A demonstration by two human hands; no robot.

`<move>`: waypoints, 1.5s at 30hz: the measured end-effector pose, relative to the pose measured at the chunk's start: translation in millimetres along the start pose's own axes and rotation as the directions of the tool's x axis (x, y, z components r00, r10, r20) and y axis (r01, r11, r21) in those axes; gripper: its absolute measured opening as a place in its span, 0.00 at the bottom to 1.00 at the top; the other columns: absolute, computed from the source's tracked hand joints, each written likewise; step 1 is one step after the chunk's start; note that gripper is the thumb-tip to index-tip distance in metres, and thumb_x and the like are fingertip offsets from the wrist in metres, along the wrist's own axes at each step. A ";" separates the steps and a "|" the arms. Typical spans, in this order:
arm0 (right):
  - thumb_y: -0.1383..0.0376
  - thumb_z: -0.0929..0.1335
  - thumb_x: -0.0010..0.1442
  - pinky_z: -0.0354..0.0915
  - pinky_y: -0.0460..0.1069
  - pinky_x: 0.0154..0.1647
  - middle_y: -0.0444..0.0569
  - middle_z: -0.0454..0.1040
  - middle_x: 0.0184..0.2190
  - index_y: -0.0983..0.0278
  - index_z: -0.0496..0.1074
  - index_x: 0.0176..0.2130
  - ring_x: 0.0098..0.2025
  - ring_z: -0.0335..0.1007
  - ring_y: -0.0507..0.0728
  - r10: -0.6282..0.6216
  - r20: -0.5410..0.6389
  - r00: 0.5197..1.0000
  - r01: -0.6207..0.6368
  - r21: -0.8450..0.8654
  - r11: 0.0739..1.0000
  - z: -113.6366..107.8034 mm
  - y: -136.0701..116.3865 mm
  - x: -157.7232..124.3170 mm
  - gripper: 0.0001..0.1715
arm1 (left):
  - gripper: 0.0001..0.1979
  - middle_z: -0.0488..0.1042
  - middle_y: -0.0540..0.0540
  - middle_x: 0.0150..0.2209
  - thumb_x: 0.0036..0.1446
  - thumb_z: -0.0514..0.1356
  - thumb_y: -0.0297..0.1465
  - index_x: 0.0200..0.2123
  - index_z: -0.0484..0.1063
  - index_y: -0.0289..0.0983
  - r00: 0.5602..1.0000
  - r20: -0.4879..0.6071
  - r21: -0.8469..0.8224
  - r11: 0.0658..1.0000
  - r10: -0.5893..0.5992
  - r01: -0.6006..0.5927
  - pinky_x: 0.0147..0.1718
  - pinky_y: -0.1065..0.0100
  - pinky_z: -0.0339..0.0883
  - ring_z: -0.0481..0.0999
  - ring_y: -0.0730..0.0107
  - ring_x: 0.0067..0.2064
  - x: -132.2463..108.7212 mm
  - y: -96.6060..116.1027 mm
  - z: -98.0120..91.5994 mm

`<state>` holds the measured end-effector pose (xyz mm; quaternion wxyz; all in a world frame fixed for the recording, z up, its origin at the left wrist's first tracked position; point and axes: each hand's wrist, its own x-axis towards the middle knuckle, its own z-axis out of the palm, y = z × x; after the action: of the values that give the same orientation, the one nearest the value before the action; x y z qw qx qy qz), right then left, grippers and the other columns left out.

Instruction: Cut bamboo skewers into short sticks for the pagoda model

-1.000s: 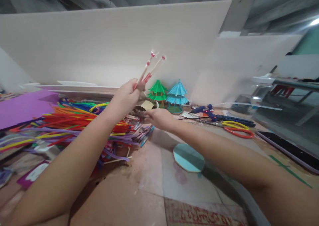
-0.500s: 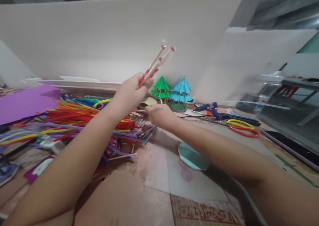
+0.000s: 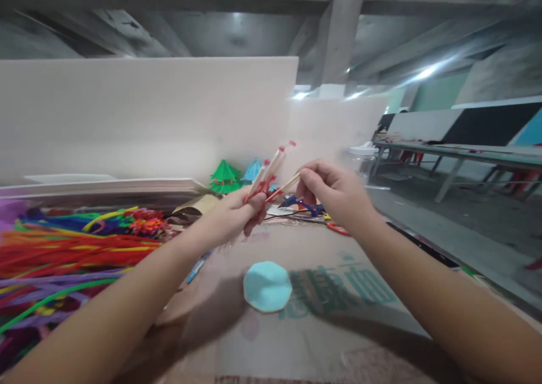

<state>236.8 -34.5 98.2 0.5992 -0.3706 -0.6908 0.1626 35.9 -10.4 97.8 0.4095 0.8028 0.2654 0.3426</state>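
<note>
My left hand (image 3: pixel 235 213) is closed around a small bundle of chopsticks (image 3: pixel 273 166) in clear wrappers with red marks, which slant up to the right. Between the thumb and fingers of my right hand (image 3: pixel 332 192) is the end of a pale thin chopstick (image 3: pixel 289 186), whose other end meets the bundle at my left hand. Whether this one is still inside a wrapper I cannot tell. Below both hands, a light blue many-sided disc (image 3: pixel 267 286) lies flat on the covered table.
Colourful pipe cleaners (image 3: pixel 76 251) heap at the left. Behind my hands stand a green model pavilion (image 3: pixel 225 175) and a blue one (image 3: pixel 253 170). A blue glue gun (image 3: pixel 301 205), scissors (image 3: pixel 337 230), a phone (image 3: pixel 417 244) and a clear jar (image 3: pixel 362 161) sit toward the right.
My right hand has come up from the table beside the pipe cleaners and now pinches a chopstick at the bundle. My left hand still holds its bundle. The view has swung right and up.
</note>
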 end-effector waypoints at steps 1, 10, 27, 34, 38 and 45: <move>0.50 0.68 0.57 0.59 0.45 0.20 0.43 0.72 0.19 0.63 0.68 0.29 0.19 0.63 0.49 0.030 -0.021 0.999 -0.028 0.095 0.995 -2.3 2.5 -0.6 0.20 | 0.25 0.57 0.56 0.16 0.56 0.57 0.54 0.24 0.59 0.39 1.000 0.005 -0.023 1.000 0.002 -0.002 0.15 0.73 0.49 0.54 0.79 0.16 3.9 -0.7 10.5; 0.42 0.71 0.50 0.51 0.44 0.16 0.37 0.62 0.15 0.63 0.68 0.29 0.16 0.53 0.47 0.167 -0.063 0.984 -0.116 0.485 0.867 13.2 9.3 -14.7 0.27 | 0.28 0.51 0.59 0.18 0.56 0.51 0.60 0.27 0.55 0.41 0.991 -0.131 -0.105 0.993 0.036 -0.050 0.15 0.72 0.42 0.46 0.78 0.17 5.2 -10.7 63.4; 0.43 0.71 0.52 0.56 0.45 0.22 0.40 0.67 0.21 0.64 0.74 0.33 0.21 0.58 0.48 0.172 0.033 0.985 -0.158 0.587 0.794 21.7 5.3 -24.5 0.26 | 0.27 0.52 0.58 0.16 0.56 0.53 0.58 0.26 0.57 0.40 0.997 -0.081 -0.010 1.000 -0.013 0.013 0.14 0.72 0.42 0.47 0.78 0.16 -5.8 -3.5 35.7; 0.44 0.72 0.51 0.67 0.50 0.32 0.47 0.74 0.25 0.64 0.74 0.27 0.29 0.71 0.55 0.176 0.080 0.981 -0.191 0.551 0.812 7.0 -1.6 -15.1 0.25 | 0.27 0.53 0.59 0.17 0.54 0.53 0.60 0.32 0.61 0.39 0.999 0.036 -0.079 0.996 -0.040 0.043 0.13 0.74 0.44 0.49 0.79 0.16 -9.2 -1.6 45.7; 0.48 0.66 0.61 0.70 0.54 0.44 0.47 0.76 0.30 0.61 0.70 0.30 0.38 0.76 0.55 0.171 -0.233 0.957 0.008 0.612 0.790 -16.2 -9.8 0.8 0.21 | 0.28 0.51 0.59 0.17 0.55 0.52 0.60 0.33 0.62 0.39 0.999 0.024 -0.010 0.999 -0.041 0.042 0.15 0.73 0.43 0.47 0.78 0.17 -7.6 -5.6 42.8; 0.58 0.50 0.71 0.65 0.52 0.44 0.40 0.66 0.20 0.60 0.68 0.30 0.30 0.73 0.49 0.123 -0.609 0.784 0.198 0.434 0.879 -95.2 -24.8 14.4 0.28 | 0.25 0.52 0.57 0.17 0.56 0.54 0.56 0.28 0.64 0.39 0.992 -0.117 0.126 0.990 -0.048 0.063 0.17 0.72 0.45 0.50 0.75 0.18 1.6 -22.7 22.8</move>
<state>319.2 -61.9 146.8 0.8674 -0.2302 -0.4012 0.1837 51.1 -8.3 69.5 0.3501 0.7992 0.3322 0.3584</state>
